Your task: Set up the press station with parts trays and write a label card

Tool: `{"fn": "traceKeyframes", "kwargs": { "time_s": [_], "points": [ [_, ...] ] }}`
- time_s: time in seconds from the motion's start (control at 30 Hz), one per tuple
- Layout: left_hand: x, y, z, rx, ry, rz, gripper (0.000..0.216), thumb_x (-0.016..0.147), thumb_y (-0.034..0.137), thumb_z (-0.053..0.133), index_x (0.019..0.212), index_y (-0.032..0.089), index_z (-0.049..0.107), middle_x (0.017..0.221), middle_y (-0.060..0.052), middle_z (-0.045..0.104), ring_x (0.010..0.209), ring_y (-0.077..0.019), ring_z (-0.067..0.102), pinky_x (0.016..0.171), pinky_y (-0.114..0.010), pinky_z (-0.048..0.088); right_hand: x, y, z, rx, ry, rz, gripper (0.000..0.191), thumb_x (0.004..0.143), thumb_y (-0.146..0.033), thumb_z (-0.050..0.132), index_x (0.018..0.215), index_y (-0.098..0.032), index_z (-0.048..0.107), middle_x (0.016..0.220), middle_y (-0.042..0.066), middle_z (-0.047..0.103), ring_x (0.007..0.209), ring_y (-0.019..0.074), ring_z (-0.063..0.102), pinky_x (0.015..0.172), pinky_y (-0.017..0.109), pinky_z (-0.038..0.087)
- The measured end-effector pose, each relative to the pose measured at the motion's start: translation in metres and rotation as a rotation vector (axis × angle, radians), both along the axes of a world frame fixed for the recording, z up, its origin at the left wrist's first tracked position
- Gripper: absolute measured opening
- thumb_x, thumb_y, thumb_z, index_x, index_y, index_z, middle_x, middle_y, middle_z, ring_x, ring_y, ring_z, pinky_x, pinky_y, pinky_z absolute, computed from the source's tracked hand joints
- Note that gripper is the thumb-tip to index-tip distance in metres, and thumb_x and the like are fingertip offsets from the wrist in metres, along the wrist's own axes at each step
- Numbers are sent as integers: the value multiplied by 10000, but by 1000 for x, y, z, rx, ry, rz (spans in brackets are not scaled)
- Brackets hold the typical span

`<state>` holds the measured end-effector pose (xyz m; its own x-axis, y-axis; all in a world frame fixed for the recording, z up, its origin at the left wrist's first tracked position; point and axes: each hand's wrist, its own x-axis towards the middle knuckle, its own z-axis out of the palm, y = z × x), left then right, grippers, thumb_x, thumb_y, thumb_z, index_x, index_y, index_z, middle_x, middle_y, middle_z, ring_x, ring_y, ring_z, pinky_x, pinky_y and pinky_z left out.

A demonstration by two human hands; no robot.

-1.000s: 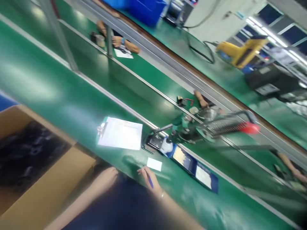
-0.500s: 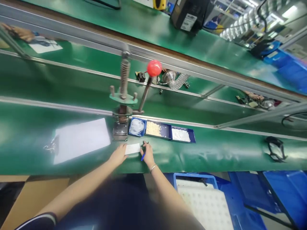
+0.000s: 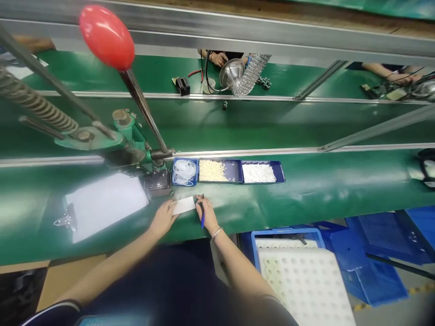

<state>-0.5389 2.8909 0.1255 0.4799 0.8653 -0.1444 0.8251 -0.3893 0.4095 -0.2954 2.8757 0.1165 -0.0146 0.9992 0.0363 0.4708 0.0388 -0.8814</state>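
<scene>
Between my hands a small white card (image 3: 184, 205) is held just above the green bench top. My left hand (image 3: 163, 218) is closed on the card's left end, thumb and fingers pinching it. A dark pen with a blue end (image 3: 203, 217) is gripped in my right hand (image 3: 208, 214), whose fingertips also reach the card's right edge. Beyond the card stand blue trays: one with clear rings (image 3: 184, 172), one with small cream-coloured pieces (image 3: 212, 170), and one with white pieces (image 3: 258, 173).
Left of my hands lies a clipboard with white paper (image 3: 108, 206). A hand press (image 3: 158, 181) with a red-knobbed lever (image 3: 107, 36) stands behind it. Below right is a blue crate (image 3: 253, 244) with a dimpled white foam tray (image 3: 306, 280). Other people's hands (image 3: 219, 59) work across the bench.
My view has moved closer and lower, so the press now looms large at the left. Both hands still hold the card and the pen, the pen now more upright.
</scene>
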Motion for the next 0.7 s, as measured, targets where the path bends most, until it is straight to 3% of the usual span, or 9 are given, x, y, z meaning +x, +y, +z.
{"fn": "traceKeyframes", "kwargs": {
  "time_s": [0.13, 0.2, 0.47, 0.6, 0.7],
  "points": [
    [-4, -11, -3, -34, -2, -495, 561, 1017, 344, 362, 1552, 192, 283, 1614, -103, 328, 1514, -249, 227, 1245, -453, 195, -6, -10, 3, 12, 48, -86, 291, 1032, -308, 371, 1189, -220, 599, 1170, 95, 645, 1142, 214, 589, 1049, 397, 449],
    [-5, -16, -5, -34, 20, -586, 633, 1011, 374, 389, 1578, 169, 197, 1645, -98, 244, 1533, -231, 158, 1253, -442, 163, -9, -16, 1, 2, 82, -116, 318, 1036, -325, 361, 1243, -204, 570, 1137, 107, 646, 1065, 218, 622, 985, 397, 489],
    [-13, -16, -3, 105, 48, -547, 635, 1017, 413, 337, 1548, 76, 252, 1622, -145, 287, 1529, -231, 171, 1250, -457, 134, -15, -16, -16, -111, 184, -47, 269, 984, -408, 505, 1120, -179, 539, 879, 58, 683, 784, 196, 675, 733, 338, 553],
    [-14, -17, -1, 155, 34, -531, 604, 1012, 408, 319, 1512, 69, 331, 1617, -149, 305, 1512, -244, 224, 1246, -460, 153, -19, -12, -17, -148, 288, -92, 302, 936, -473, 590, 994, -198, 482, 835, 56, 699, 582, 164, 624, 480, 271, 483],
    [-16, -19, -1, 199, 23, -525, 586, 1012, 403, 302, 1486, 66, 370, 1607, -156, 324, 1495, -251, 264, 1235, -469, 191, -18, -12, -21, -130, 290, -92, 307, 929, -478, 610, 949, -201, 479, 823, 55, 704, 499, 135, 575, 445, 258, 471]
  ]
}}
